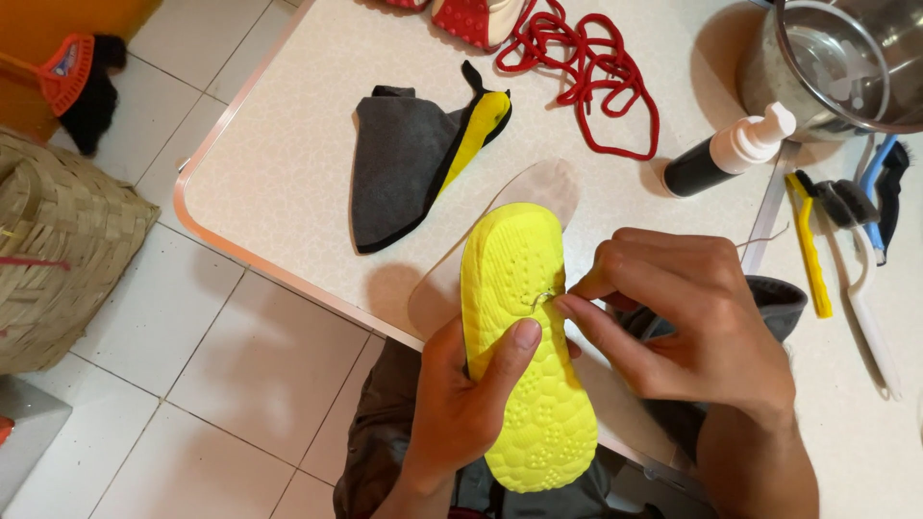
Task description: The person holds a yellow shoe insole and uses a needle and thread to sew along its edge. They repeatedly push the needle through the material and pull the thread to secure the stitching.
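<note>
The left hand [461,404] was clamped around the yellow insole [524,356] at the surface's [288,163] six o'clock edge, while the right hand [683,327] pinched together on a thin hooked needle [541,299] there, the stitching seemingly barely begun.

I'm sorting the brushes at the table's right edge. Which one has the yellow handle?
The slim yellow-handled brush, leftmost of the group; the blue-handled brush and white-handled brush lie to its right.
</note>
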